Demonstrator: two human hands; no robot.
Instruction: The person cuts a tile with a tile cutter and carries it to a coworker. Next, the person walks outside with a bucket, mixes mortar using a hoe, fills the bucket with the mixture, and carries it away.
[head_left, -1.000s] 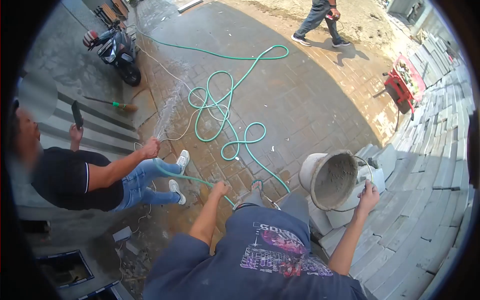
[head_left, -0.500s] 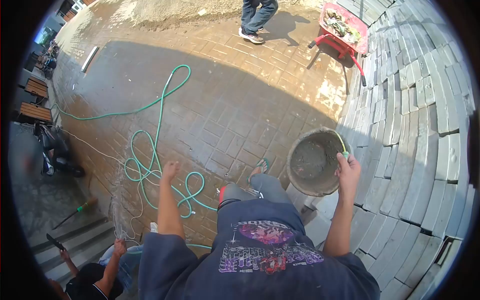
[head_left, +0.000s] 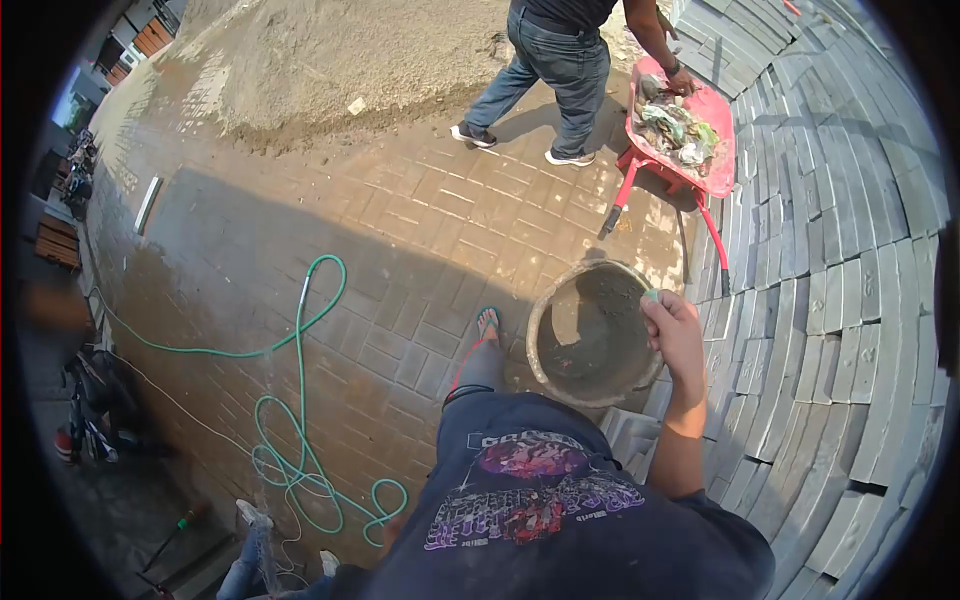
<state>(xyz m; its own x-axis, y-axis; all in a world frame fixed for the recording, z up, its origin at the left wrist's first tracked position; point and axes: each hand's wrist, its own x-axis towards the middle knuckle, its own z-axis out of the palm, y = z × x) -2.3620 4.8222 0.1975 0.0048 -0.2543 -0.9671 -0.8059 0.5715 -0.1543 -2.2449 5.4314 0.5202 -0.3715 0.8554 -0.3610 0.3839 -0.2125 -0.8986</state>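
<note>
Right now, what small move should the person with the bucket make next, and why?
Perhaps ease the bucket slightly left. The right hand holds it close, in this view, to the handles of the red wheelbarrow, where a co-worker's hand reaches in, so a little room might avoid a knock.

brick pavers (head_left: 400,290), part sunlit, part shaded, sand heap (head_left: 340,60) at bk, stacked grey blks (head_left: 840,270) along R side

1 head-worn camera looks forward and steeply down over the wearer's shirt (head_left: 535,490), near the lens; the right hand (head_left: 676,332) is farther, the wheelbarrow (head_left: 712,102) well beyond, inside a round, wide view.
</note>
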